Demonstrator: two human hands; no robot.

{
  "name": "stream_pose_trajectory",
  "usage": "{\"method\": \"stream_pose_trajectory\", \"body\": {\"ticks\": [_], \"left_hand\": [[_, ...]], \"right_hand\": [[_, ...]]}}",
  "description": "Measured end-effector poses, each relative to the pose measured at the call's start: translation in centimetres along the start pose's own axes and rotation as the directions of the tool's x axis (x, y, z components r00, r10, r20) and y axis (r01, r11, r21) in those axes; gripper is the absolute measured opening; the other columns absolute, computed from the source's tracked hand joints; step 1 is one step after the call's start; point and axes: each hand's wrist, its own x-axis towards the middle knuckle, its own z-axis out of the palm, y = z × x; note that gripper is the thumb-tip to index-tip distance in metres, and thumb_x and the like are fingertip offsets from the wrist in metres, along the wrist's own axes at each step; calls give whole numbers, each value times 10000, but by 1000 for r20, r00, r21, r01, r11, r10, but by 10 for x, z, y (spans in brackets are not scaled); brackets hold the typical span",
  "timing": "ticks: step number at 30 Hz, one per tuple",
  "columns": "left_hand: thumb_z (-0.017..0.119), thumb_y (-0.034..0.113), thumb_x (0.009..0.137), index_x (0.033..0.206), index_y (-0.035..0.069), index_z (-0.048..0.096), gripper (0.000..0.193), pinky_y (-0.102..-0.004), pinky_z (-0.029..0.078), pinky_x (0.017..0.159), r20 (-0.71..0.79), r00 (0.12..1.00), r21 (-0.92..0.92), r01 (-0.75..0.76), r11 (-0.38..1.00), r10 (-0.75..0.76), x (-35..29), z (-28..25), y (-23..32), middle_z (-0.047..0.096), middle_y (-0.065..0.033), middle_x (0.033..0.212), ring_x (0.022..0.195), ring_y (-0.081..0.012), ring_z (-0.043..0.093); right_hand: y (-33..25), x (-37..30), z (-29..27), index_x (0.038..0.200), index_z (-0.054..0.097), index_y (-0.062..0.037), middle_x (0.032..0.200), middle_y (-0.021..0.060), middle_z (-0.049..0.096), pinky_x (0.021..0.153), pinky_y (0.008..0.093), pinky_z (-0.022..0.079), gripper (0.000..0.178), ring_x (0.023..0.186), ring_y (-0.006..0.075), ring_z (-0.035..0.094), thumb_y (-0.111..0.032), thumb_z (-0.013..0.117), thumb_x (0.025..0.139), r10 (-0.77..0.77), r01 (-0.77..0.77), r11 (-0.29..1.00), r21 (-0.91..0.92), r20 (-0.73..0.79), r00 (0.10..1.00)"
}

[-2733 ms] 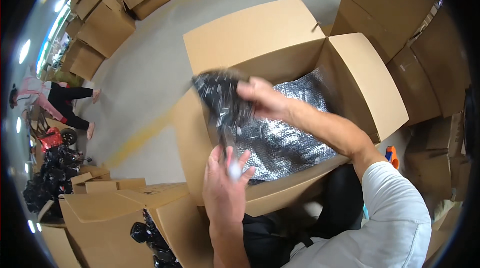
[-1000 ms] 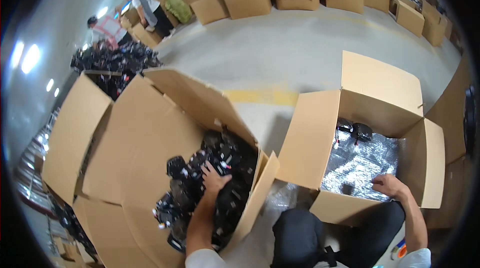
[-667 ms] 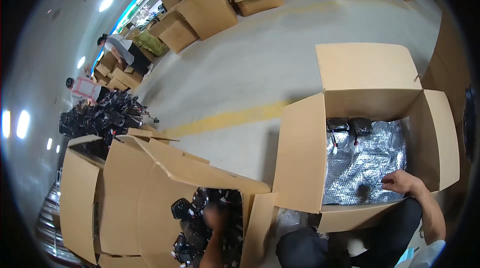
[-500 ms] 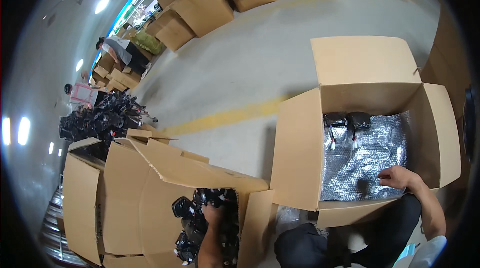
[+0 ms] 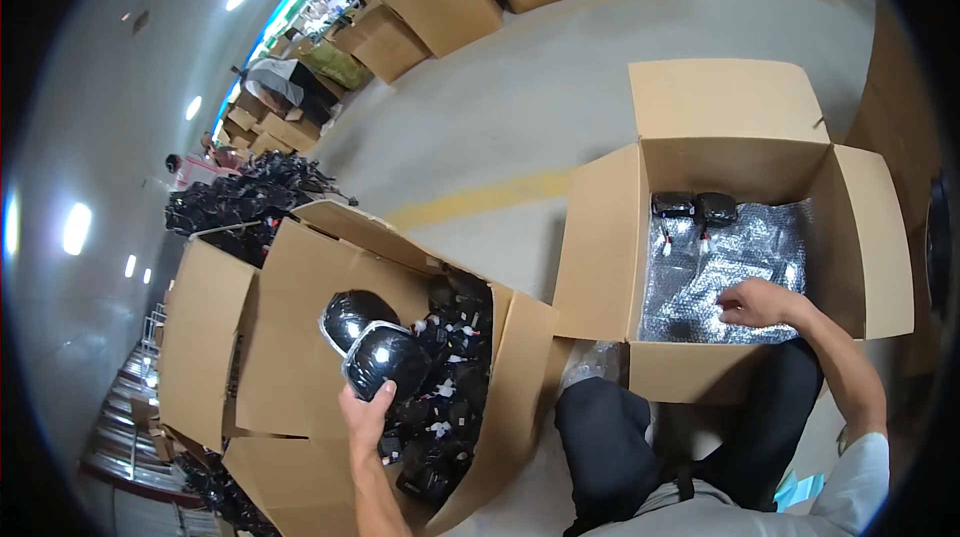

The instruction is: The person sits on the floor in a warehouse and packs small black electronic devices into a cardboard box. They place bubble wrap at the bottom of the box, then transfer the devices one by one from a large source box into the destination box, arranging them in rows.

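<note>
Two glossy black domed parts in clear wrap rise over the left carton, one overlapping the other. My left hand (image 5: pixel 366 415) grips the nearer domed part (image 5: pixel 385 362) at its lower edge. The farther domed part (image 5: pixel 357 315) sits tight behind it; how it is held is hidden. Beneath them, several black parts (image 5: pixel 455 377) with white connectors fill the left carton (image 5: pixel 300 322). My right hand (image 5: pixel 757 303) hovers over or rests on the silver bubble wrap (image 5: pixel 690 317) in the right carton (image 5: pixel 740 372), fingers loosely bent and holding nothing. Two wrapped black parts (image 5: pixel 714 209) with leads lie at its far left.
A heap of black parts (image 5: pixel 250 197) lies beyond the left carton. Stacked cartons (image 5: pixel 440 2) line the far side, with a person (image 5: pixel 290 87) bending over boxes. My knees (image 5: pixel 610 437) are close to the right carton. A yellow line (image 5: pixel 490 197) crosses the grey floor.
My left hand has come up out of the left carton with the domed parts. My right hand has shifted a little left over the bubble wrap. The view has turned somewhat.
</note>
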Motion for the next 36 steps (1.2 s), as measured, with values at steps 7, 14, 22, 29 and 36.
{"method": "stream_pose_trajectory", "body": {"ticks": [7,14,22,29,36], "left_hand": [[924,263,654,1197,-72,652,693,-330,552,885,448,887,-75,-90,993,114,-58,15,120,725,-82,1082,963,-163,682],[942,302,630,1209,-101,633,771,-330,549,919,607,766,-398,63,915,212,-57,153,157,721,-97,1108,993,-189,689],[648,182,962,1436,-22,465,548,-466,483,1069,451,846,-778,217,590,284,0,302,147,590,-140,1376,1235,-262,595],[593,154,999,1378,-51,502,440,-441,517,1022,515,856,-706,393,590,45,10,393,120,608,-163,1318,1194,-254,618],[555,258,1022,1413,34,519,452,-478,421,1123,608,794,-772,587,242,13,14,394,113,590,-110,1403,1272,-264,569]], "right_hand": [[-163,25,-60,1526,384,3,1455,234,518,1143,435,410,802,1361,332,501,-360,759,917,-540,712,659,242,-506,672],[-160,24,-76,1376,505,44,1201,91,668,983,325,508,693,1102,165,618,-195,856,829,-523,597,88,797,-473,709],[85,-4,-117,1268,606,23,1058,105,715,796,330,605,397,908,185,704,-163,735,942,433,480,137,867,-488,758],[245,84,-7,1234,548,37,1231,159,645,920,524,587,322,1093,302,667,-105,677,976,913,360,-120,925,-39,405],[245,121,11,1238,553,73,1255,217,618,861,491,574,552,1082,361,661,-348,735,930,910,-325,244,914,-100,402]]}}
